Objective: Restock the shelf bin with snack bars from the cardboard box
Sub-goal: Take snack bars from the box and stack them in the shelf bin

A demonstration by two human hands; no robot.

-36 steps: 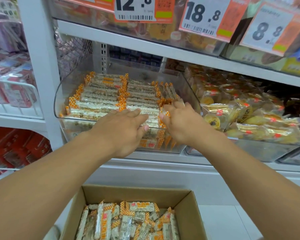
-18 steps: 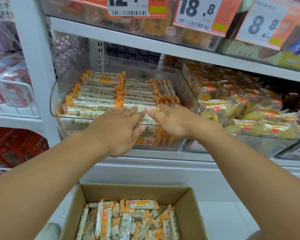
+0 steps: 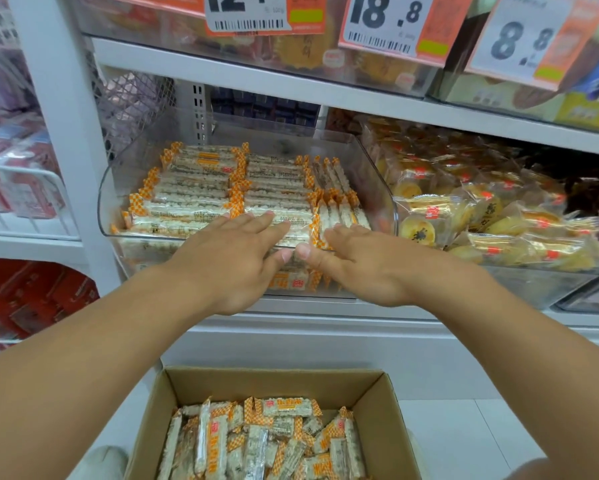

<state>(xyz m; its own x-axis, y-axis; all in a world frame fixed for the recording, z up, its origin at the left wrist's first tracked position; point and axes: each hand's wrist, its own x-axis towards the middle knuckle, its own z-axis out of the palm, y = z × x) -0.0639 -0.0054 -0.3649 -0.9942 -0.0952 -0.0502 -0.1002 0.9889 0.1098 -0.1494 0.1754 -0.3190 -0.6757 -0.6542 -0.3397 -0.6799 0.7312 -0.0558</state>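
Pressing flat: left hand point(image 3: 234, 263) and right hand point(image 3: 358, 263), fingers spread, gripping nothing, rest on the front snack bars point(image 3: 284, 221) in the clear bin point(image 3: 118, 188), likely levelling rows. Cardboard box point(image 3: 377, 403) below holds more.

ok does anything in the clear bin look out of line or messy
Yes, mildly. In the clear plastic shelf bin, most orange-and-white wrapped snack bars lie crosswise in neat stacks, but the right-hand group runs front to back. Nothing looks spilled or torn.
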